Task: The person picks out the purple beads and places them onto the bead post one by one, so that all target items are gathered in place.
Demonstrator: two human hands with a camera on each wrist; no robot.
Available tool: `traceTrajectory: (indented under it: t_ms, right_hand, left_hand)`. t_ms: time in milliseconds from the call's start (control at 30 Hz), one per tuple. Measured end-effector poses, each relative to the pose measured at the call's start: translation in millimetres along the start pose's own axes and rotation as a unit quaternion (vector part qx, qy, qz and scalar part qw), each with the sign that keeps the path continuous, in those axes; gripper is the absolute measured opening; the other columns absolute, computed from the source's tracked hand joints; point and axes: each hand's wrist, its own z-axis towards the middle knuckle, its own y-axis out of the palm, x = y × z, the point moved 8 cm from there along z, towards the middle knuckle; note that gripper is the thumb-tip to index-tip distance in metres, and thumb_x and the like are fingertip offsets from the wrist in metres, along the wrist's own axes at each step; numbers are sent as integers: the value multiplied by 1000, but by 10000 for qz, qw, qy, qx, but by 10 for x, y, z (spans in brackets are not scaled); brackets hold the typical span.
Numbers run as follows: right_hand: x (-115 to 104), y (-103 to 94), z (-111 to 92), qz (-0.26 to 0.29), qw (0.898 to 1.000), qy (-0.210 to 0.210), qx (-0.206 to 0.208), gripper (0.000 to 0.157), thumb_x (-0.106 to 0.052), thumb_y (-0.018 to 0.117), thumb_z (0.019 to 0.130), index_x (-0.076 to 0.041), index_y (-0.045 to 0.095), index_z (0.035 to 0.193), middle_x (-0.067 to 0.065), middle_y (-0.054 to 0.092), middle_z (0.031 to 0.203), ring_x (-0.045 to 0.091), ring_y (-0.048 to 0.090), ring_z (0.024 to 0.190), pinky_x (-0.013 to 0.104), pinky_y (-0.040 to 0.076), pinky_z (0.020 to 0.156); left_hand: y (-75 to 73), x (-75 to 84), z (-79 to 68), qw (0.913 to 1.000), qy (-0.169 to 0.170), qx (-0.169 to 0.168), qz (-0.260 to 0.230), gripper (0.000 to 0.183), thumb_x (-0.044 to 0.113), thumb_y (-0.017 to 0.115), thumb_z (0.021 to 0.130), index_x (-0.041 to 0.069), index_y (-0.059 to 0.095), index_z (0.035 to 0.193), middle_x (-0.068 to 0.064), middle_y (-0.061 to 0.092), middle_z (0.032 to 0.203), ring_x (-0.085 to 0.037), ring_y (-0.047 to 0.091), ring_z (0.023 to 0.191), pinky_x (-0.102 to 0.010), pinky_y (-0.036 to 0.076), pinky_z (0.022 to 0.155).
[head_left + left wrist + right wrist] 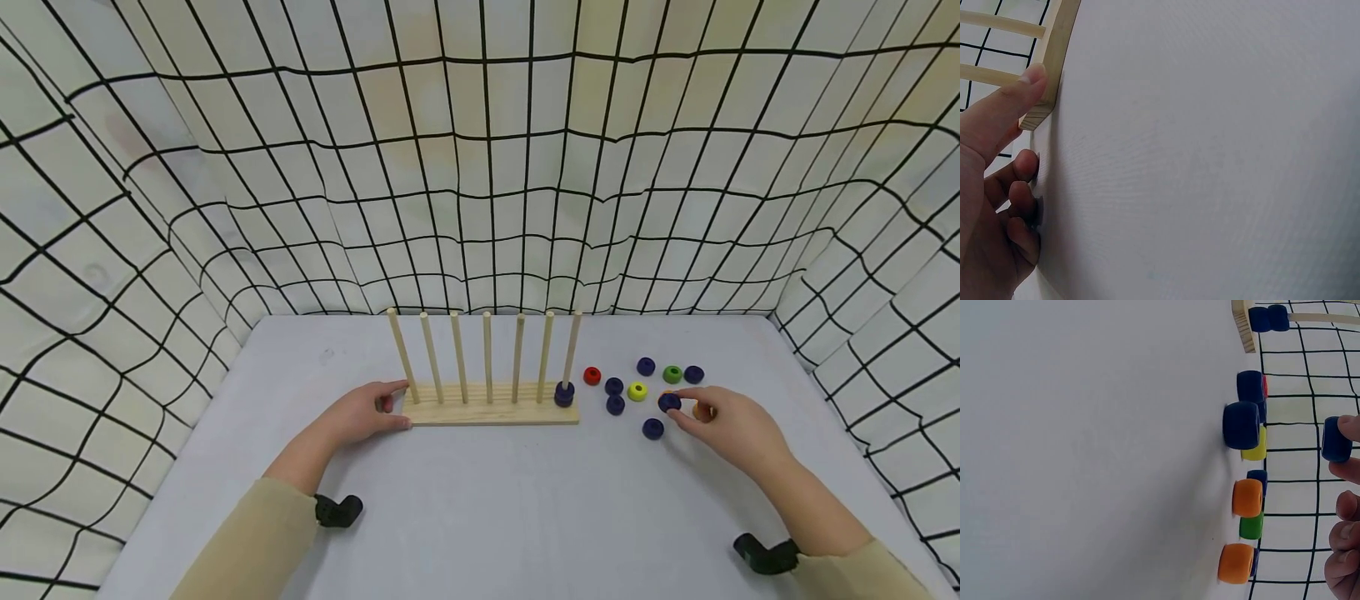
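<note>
Hovering above the table [487,517], a dark blue bead [669,402] is pinched between thumb and finger of the right hand [738,425]; it is to the right of a wooden base [491,415], whose long axis runs left to right; the rightmost peg [573,346], threaded with two blue beads [564,398], stands nearest that hand; the left hand [363,417] grips the base's left end; loose beads [653,429] lie near the right hand; black netting [486,167] rises behind.
</note>
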Motion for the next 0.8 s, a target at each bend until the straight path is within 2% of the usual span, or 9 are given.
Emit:
traceTrajectory:
  t_ms: [267, 500, 667, 800]
  right_hand:
    - [-193, -14, 105, 138, 9999, -79, -45, 44, -36, 73, 90, -9, 69, 124, -1, 51, 76, 18, 45, 69, 32, 35, 55]
    - [-352, -76, 165, 208, 9995, -218, 137, 44, -39, 71, 91, -10, 70, 124, -2, 52, 76, 18, 46, 70, 31, 36, 54]
    - [-492, -104, 226, 273, 9993, -204, 152, 45, -40, 71, 91, -8, 69, 123, -1, 53, 76, 19, 47, 72, 31, 38, 56]
    - [-601, -127, 279, 411, 9989, -141, 192, 46, -42, 71, 91, -11, 69, 125, 0, 54, 79, 20, 48, 74, 32, 39, 57]
  left_hand:
    - [11, 0, 2, 10000, -82, -35, 17, 76, 38, 80, 83, 8, 50, 146, -3, 50, 89, -18, 45, 79, -35, 35, 69]
    - [11, 8, 27, 10000, -42, -18, -11, 78, 42, 80, 82, 10, 49, 147, -3, 51, 90, -17, 45, 80, -35, 35, 70]
    - [12, -3, 33, 10000, -19, -17, 4, 79, 42, 80, 82, 10, 49, 147, -3, 51, 91, -18, 45, 80, -35, 36, 70]
    - [17, -23, 25, 10000, -45, -19, 34, 79, 42, 80, 82, 10, 49, 147, -3, 51, 91, -18, 45, 80, -35, 36, 70]
